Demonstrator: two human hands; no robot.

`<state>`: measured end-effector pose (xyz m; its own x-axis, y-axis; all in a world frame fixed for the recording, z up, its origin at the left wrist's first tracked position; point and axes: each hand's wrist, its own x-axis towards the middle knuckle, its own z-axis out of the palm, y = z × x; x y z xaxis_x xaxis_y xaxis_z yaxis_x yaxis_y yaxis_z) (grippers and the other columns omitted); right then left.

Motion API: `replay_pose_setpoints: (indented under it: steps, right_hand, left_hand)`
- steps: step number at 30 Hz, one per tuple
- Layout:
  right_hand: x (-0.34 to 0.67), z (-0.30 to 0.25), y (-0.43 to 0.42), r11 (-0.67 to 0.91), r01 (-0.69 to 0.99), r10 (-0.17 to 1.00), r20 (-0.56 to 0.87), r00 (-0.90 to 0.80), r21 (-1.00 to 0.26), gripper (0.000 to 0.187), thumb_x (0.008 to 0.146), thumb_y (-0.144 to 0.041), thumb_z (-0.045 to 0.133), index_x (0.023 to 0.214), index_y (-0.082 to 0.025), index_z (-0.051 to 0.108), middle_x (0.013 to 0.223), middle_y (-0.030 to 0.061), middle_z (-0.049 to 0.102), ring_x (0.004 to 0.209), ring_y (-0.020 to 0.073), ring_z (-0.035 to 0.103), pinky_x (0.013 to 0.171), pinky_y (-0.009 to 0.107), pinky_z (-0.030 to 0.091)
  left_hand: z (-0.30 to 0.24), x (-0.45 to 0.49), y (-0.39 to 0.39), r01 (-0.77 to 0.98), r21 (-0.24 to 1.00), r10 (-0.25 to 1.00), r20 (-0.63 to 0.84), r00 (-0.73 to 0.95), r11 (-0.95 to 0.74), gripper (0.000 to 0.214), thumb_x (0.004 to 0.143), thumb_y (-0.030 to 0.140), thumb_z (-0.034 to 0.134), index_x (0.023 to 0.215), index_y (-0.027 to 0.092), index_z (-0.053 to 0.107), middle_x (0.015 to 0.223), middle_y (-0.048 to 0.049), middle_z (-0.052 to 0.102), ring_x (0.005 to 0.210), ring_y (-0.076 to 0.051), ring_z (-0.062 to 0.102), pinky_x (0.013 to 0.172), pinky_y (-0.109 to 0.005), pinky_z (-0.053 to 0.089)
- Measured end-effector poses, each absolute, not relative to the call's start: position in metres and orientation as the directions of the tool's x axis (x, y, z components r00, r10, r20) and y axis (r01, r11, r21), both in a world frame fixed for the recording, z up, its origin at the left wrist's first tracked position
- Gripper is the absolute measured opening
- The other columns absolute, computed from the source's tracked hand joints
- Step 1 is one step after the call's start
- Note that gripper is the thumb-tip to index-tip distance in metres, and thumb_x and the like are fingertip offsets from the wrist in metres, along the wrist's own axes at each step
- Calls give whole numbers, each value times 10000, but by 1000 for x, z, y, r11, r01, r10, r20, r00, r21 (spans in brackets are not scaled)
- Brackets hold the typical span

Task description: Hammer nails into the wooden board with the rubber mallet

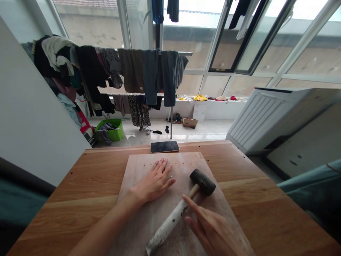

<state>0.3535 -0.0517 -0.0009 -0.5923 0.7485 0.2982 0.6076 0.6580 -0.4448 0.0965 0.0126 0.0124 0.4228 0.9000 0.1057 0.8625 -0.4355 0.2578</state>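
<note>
My left hand lies palm down on a pale wooden board, its fingers stretched out. Thin shiny metal bits show by its fingers and thumb; what they belong to is mostly hidden. To the right, a rubber mallet rests on the board, its black head toward the far right and its white-wrapped handle pointing toward me. Beside the handle is my right hand, index finger extended with the tip at the handle and the thumb apart. It is not wrapped around the mallet.
A phone lies at the far edge of the wooden table, behind the board. A row of small dark holes runs across the board's far part. Beyond stand a loaded clothes rack, a green basket and a white cabinet-like unit.
</note>
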Motion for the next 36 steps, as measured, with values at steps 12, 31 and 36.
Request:
replay_pose_setpoints:
  steps: [12, 31, 36]
  right_hand:
    - [346, 17, -48, 348, 775, 924, 55, -378, -528, 309, 1017, -505, 445, 912, -277, 625, 614, -19, 688, 571, 219, 711, 556, 282, 466]
    - [375, 40, 36, 332, 693, 942, 181, -284, -640, 33, 870, -249, 452, 844, -257, 471, 853, 35, 591, 787, 217, 613, 749, 359, 487]
    - [369, 30, 40, 342, 726, 938, 170, -302, -596, 84, 873, -237, 421, 877, -251, 504, 915, 49, 578, 818, 225, 633, 779, 373, 483]
  left_hand:
    - [24, 85, -22, 714, 384, 811, 278, 514, -585, 444, 1039, 308, 489, 1472, 226, 434, 1561, -106, 463, 1504, -246, 343, 1222, -472, 386]
    - [24, 49, -48, 810, 205, 831, 41, 554, -550, 663, 1039, 515, 440, 1608, 253, 222, 1670, -71, 246, 1550, -248, 213, 1266, -497, 223]
    - [26, 83, -21, 789, 215, 807, -1, 590, -576, 694, 1041, 578, 371, 1609, 210, 219, 1677, -110, 198, 1559, -256, 155, 1272, -468, 182]
